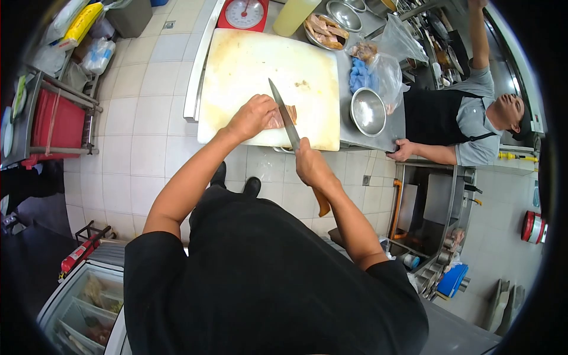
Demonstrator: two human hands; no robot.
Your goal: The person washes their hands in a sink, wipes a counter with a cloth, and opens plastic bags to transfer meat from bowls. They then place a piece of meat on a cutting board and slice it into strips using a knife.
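A large white cutting board (pixel 254 65) lies before me with a piece of pinkish meat (pixel 274 122) near its front edge. My left hand (pixel 253 117) has its fingers curled over the meat, pressing it to the board. My right hand (pixel 313 163) is closed around the handle of a long knife (pixel 283 110); a brown end of the handle sticks out below the fist. The blade lies slantwise against the right side of the meat, its tip pointing away from me. Just right of the blade is a thin browned slice (pixel 292 113). Small scraps (pixel 302 84) lie farther up the board.
Behind the board stand a red scale (pixel 244 13), a bottle of yellowish liquid (pixel 294 16) and a bowl of meat pieces (pixel 326 31). An empty steel bowl (pixel 368 112), blue cloth-like item (pixel 362 76) and plastic bags are at right. A co-worker (pixel 461 112) rests one hand on the table corner.
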